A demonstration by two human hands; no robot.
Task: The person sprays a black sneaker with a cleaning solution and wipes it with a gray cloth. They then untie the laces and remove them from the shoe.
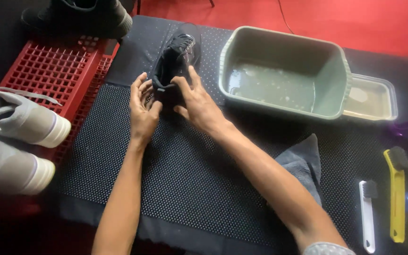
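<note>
A black sneaker (pixel 178 56) lies on a black dotted mat (pixel 190 179), toe pointing away from me. My left hand (pixel 142 111) cups the heel from the left, fingers spread against it. My right hand (pixel 197 101) grips the heel collar from the right, thumb and fingers on the shoe's rear opening. Both hands hold the shoe at its back end.
A grey-green basin (pixel 341 71) with shallow soapy water stands right of the shoe, a clear lid (pixel 376 97) beside it. A grey cloth (pixel 303 163), a white brush (pixel 367 215) and a yellow brush (pixel 396 193) lie at right. A red crate (pixel 53 71) with grey sneakers (pixel 22 118) is left.
</note>
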